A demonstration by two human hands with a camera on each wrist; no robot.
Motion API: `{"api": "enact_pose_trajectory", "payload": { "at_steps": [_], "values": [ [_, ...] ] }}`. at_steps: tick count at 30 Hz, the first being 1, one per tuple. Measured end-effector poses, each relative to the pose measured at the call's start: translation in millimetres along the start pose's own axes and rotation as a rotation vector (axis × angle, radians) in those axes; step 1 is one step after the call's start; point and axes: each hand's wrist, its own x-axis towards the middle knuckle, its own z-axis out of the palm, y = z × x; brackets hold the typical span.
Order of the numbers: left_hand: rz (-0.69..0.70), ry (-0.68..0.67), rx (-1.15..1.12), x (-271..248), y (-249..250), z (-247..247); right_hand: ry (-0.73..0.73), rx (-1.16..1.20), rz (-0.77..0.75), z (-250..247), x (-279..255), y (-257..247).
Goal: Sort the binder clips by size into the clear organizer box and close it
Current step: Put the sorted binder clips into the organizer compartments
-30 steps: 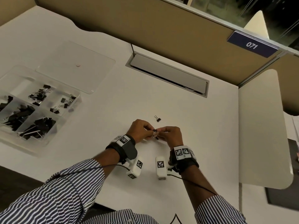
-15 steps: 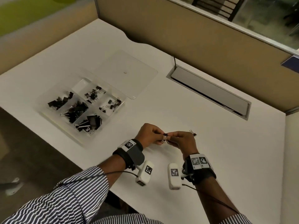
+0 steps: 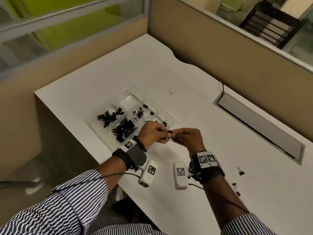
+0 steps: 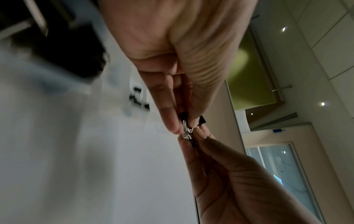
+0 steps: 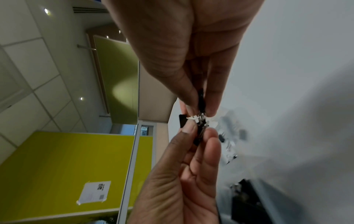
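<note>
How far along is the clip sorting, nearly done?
Mostly done: the organizer box already holds sorted piles. Both hands, left hand and right hand, pinch small tangled binder clips. Left: a few loose clips on the desk, then shutting the open lid.

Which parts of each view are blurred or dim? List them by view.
Head view: dim; organizer box fairly sharp, edges bowed by the wide lens. Left wrist view: desk smeared, only the tangled binder clips crisp. Right wrist view: desk side smeared grey, left hand and right hand sharp.
</note>
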Motion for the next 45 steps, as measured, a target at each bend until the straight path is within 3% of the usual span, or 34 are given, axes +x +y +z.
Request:
{"api": "enact_pose_trajectory", "payload": {
  "at_steps": [12, 21, 25, 29, 34, 38, 45],
  "values": [
    [0.032, 0.109, 0.057, 76, 39, -156, -0.067, -0.044, -0.014, 152, 104, -47],
    [0.123, 0.116, 0.251, 123, 43, -199, 0.015, -0.159, 0.023, 192, 153, -59],
    [0.248, 0.207, 0.492, 131, 39, -206, 0.030, -0.188, 0.009, 192, 160, -63],
    [0.376, 0.253, 0.615, 131, 41, -202, 0.027, -0.392, -0.111, 181, 159, -62],
    [0.473, 0.124, 0.719, 124, 40, -173, 0.038, -0.739, -0.271, 157, 138, -60],
    [0.519, -0.006, 0.817, 109, 34, -136, 0.033, -0.884, -0.341, 122, 111, -47],
    [0.546, -0.082, 0.996, 77, 12, -54, 0.150, -0.955, -0.251, 30, 54, -5]
  ]
}}
